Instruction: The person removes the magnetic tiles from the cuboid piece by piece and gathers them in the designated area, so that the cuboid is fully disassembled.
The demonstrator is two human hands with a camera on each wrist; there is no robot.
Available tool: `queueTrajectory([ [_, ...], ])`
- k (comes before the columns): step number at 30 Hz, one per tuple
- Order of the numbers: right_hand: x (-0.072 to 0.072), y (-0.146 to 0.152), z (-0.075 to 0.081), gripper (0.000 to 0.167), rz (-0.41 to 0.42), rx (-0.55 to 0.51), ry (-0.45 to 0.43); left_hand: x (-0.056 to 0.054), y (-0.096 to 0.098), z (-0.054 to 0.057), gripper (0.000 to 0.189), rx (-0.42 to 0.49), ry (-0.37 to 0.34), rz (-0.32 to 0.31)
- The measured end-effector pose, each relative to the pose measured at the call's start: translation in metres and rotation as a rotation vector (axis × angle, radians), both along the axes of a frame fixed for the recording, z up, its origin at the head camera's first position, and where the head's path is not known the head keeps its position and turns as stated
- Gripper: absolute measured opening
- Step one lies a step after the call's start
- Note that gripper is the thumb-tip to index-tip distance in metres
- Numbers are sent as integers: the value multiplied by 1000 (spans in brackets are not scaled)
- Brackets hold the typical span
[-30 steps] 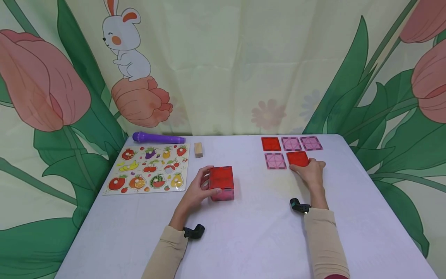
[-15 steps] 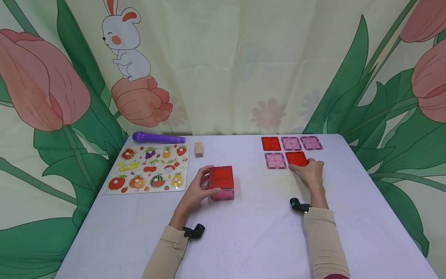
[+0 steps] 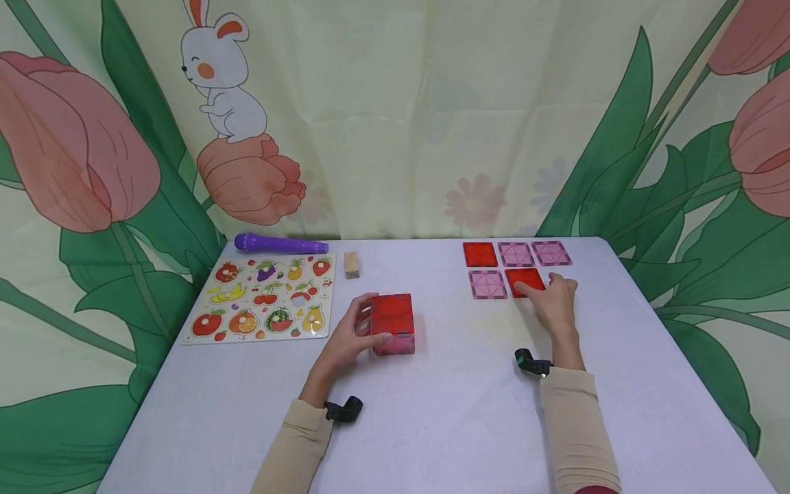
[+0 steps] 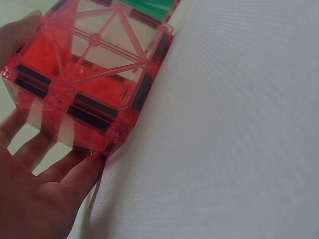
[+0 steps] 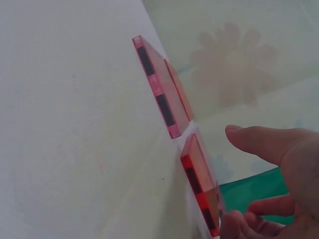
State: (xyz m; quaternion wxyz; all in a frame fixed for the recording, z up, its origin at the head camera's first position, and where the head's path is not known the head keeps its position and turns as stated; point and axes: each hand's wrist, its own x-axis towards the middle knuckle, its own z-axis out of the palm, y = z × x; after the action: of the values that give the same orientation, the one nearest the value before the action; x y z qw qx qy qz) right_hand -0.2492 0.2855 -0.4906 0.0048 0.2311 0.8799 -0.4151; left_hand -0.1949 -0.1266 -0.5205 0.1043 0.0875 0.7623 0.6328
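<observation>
My left hand (image 3: 350,336) grips a cube (image 3: 393,324) of magnetic tiles, red on top and pink at the front. In the left wrist view, the cube's (image 4: 99,74) clear pink face and black edge magnets show, with the thumb and fingers of the left hand (image 4: 45,194) on two sides. At the right, my right hand (image 3: 551,305) hovers over a flat red magnetic tile (image 3: 523,276), its thumb above the tile. The right wrist view has the right hand's (image 5: 294,174) thumb raised clear of the red tile (image 5: 199,186); the other fingers are loosely bent near its end.
Beside the red tile lie a pink tile (image 3: 487,285), another red tile (image 3: 480,254) and two pink tiles (image 3: 516,254) behind. To the left are a fruit puzzle board (image 3: 259,302), a purple toy microphone (image 3: 280,244) and a small wooden block (image 3: 351,265). A curtain (image 3: 382,137) hangs behind the table.
The red tile under my right hand has slid slightly left, toward the pink tile. The right hand has since let go and lifted a little. My left hand and the cube stay put.
</observation>
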Motion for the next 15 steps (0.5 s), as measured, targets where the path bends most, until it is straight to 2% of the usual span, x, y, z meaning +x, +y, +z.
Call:
queueTrajectory([
  [15, 2, -23, 26, 89, 87, 23, 157, 1, 1, 0, 82, 7, -7, 4],
])
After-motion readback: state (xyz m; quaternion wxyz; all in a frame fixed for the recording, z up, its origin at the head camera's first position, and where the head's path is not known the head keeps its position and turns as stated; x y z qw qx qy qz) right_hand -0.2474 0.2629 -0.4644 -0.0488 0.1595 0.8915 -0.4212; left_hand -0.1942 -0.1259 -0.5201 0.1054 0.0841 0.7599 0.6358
